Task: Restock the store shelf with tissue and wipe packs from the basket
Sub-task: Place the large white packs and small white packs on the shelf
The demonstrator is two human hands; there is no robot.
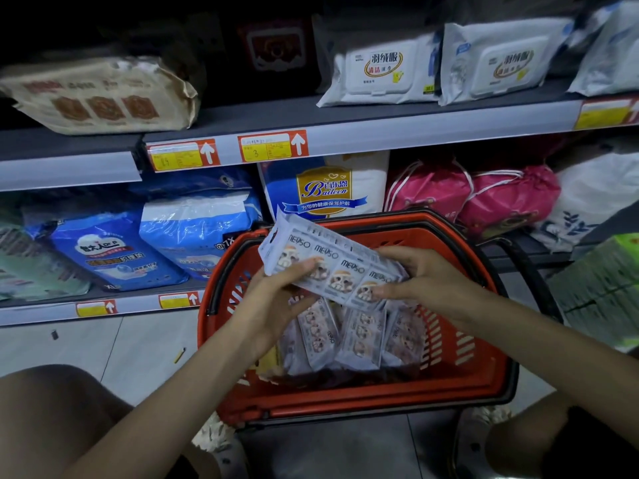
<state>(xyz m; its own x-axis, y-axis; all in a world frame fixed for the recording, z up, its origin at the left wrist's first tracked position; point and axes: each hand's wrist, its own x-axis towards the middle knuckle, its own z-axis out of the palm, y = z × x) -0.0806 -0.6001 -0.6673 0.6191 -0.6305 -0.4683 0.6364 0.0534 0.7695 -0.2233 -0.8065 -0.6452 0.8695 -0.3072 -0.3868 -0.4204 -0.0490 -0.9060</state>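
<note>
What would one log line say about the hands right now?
left hand: holds pack strip | right hand: holds same strip | place: above red basket | basket: more packs inside

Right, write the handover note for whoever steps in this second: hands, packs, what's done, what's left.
Left hand: grips the left end of the Meuso multipack.
Right hand: grips its right end. The pack is held tilted above the red basket.
More packs of the same kind lie in the basket, which sits in front of the shelf.
Done: one multipack is up out of the basket. No Meuso pack shows on the shelves.
Left: shelve the held one, then the rest from the basket.
</note>
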